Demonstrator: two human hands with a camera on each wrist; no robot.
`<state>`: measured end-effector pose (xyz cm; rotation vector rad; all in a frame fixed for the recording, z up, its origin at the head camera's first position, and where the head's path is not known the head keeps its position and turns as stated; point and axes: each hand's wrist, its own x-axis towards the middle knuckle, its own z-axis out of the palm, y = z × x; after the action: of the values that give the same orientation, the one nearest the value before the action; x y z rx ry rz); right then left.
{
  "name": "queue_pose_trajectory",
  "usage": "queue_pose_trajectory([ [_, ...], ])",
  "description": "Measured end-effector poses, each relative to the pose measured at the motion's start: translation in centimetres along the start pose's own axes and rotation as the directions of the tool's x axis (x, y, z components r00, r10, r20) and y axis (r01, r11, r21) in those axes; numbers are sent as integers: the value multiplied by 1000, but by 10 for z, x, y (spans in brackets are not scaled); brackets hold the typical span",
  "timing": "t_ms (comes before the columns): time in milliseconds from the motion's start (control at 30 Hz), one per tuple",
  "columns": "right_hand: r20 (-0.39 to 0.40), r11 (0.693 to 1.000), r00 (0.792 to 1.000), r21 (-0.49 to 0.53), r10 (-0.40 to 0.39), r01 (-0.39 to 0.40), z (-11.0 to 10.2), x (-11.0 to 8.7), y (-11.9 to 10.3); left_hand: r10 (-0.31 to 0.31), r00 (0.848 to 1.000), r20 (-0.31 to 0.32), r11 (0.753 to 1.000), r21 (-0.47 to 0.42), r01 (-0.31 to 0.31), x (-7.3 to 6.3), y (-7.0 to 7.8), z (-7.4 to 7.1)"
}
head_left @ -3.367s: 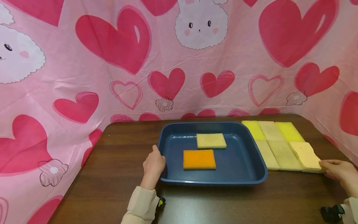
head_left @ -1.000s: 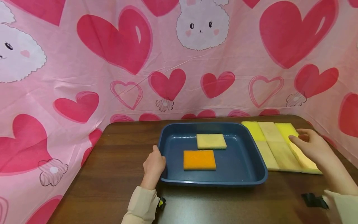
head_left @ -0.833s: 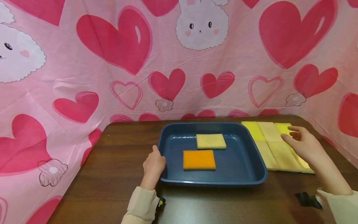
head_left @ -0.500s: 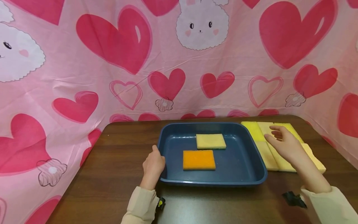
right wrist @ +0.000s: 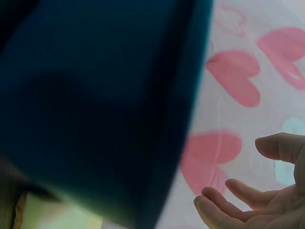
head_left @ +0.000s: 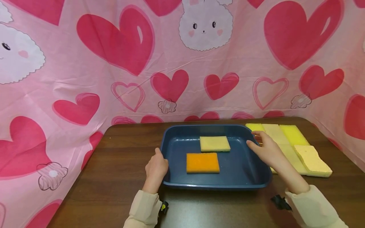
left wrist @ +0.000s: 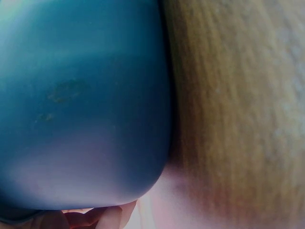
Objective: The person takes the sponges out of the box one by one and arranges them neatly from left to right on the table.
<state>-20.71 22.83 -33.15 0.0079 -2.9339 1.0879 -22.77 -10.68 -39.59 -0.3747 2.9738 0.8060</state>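
Note:
My left hand [head_left: 156, 166] grips the left rim of a dark blue rectangular baking pan [head_left: 236, 177]; in the left wrist view, its fingers [left wrist: 108, 218] show at the edge of the pan's blue wall [left wrist: 86, 95]. Inside the pan lie an orange sponge [head_left: 203, 162] and, behind it, a pale yellow sponge [head_left: 214, 143]. Over the pan's right rim hovers my right hand [head_left: 266, 149], thumb and fingers spread apart and holding nothing. The right wrist view has that hand [right wrist: 267, 200] beside the pan's rim, with a gap between them.
Right of the pan, several yellow and pale sponges [head_left: 293, 134] lie side by side in two rows. A wavy-edged cream sponge [head_left: 312, 158] rests on the near right one. The brown wooden table [head_left: 125, 148] ends at a pink heart-patterned cloth [head_left: 176, 57] behind.
My right hand has left the wavy cream sponge at the far right and moved left across the sponge rows to the pan's right rim. The left hand and pan have stayed put.

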Motion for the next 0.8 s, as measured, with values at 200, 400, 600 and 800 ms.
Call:
queue_pose_trajectory([
  [200,29,1000,999,-9,-21,22,17,3,-12,4,1000,-4,1000,-3,-4,0,0,1],
  [400,50,998,998,-40,-47,49,32,6,-22,12,1000,-9,1000,1,-12,0,-1,1],
  [600,69,996,996,-59,-58,62,47,9,-30,6,1000,-9,1000,0,-6,0,0,0],
  [800,101,994,991,-62,-88,94,61,11,-33,16,999,-30,1000,7,-16,1,-1,1],
])
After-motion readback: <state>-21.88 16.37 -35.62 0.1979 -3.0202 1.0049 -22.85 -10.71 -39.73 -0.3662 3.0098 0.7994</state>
